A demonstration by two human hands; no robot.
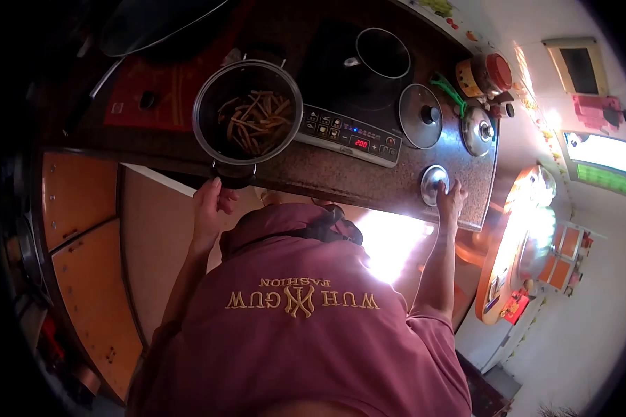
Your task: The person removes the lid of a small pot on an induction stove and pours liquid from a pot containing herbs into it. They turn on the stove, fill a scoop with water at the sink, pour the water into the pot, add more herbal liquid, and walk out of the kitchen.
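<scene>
My left hand (pixel 214 199) is beside the black front handle (pixel 234 179) of a steel pot, its fingers loosely bent and apart. Whether the fingertips touch the handle I cannot tell. Brown strips of food (pixel 259 119) lie inside the pot (pixel 200 115), which stands at the counter's front edge. On the right, my right hand (pixel 452 199) pinches the rim of a small shiny metal bowl (pixel 432 182), thumb over the edge and fingers outside. That bowl rests on the counter near its right front corner.
An induction cooker (pixel 358 144) with a red lit display carries another pot (pixel 382 52). Right of it lie a glass lid (pixel 419 115), a metal lid (pixel 477 132) and a red-lidded jar (pixel 495 74). A large pan (pixel 153 28) is at the back left.
</scene>
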